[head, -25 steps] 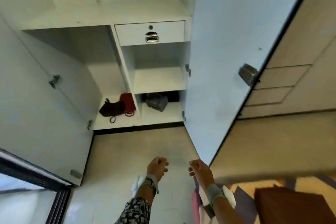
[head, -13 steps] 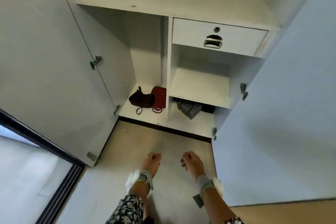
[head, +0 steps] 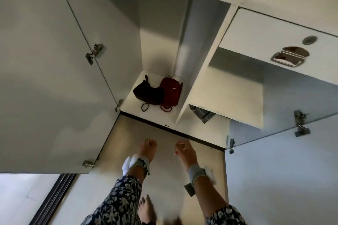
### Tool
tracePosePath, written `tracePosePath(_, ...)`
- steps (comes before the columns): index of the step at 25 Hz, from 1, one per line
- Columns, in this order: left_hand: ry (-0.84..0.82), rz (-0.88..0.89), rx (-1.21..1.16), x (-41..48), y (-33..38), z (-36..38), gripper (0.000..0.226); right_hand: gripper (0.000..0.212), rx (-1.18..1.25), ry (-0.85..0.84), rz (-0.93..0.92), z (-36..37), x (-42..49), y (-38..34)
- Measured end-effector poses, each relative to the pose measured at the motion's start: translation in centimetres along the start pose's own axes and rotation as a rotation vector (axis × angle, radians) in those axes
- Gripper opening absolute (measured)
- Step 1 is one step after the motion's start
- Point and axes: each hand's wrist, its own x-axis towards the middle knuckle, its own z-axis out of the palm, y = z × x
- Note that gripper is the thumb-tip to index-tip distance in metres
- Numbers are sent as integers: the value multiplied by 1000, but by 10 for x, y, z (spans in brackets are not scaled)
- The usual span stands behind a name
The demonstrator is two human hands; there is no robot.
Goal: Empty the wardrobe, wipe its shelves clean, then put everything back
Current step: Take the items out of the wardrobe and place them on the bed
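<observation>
The wardrobe (head: 161,29) stands open, its left door (head: 54,78) and right door (head: 283,170) both swung wide. On the bottom board of the tall left compartment, a dark brown bag (head: 148,93) lies touching a red bag (head: 171,91). The red one sits nearer the board's back right corner, close to the upright divider (head: 204,71), and both bags' strap loops trail toward the front edge. Right of the divider, a grey item (head: 202,114) lies in the lowest compartment, mostly hidden under the front edge of the shelf (head: 225,95) above it, so what it is cannot be told. Above that shelf is a closed drawer (head: 265,33) with a metal handle (head: 289,57). Both arms reach forward over the floor (head: 128,133) in front of the wardrobe. The left hand (head: 149,149) is clenched into a fist and holds nothing. The right hand (head: 183,151), just beside it but apart, also has its fingers curled in with nothing in them. Each wrist wears a grey band, and patterned sleeves cover the forearms.
</observation>
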Motion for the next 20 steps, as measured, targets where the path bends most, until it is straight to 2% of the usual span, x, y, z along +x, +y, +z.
tracePosePath(3, 59, -10, 25, 46, 18, -18, 29, 13, -69, -48, 0, 22, 41, -24)
tracePosePath(7, -28, -14, 132, 118, 39, -22, 41, 22, -149, -77, 11, 42, 111, -45)
tracePosePath(12, -6, 13, 93, 197, 68, -13, 34, 29, -258, -69, -16, 58, 207, -55)
tracePosePath(16, -22, 0, 74, 275, 64, -3, 32, 32, -282, -83, 65, 95, 287, -45)
tracePosePath(20, -54, 7, 170, 350, 53, 3, 34, 31, -256, -76, 103, 132, 356, -32)
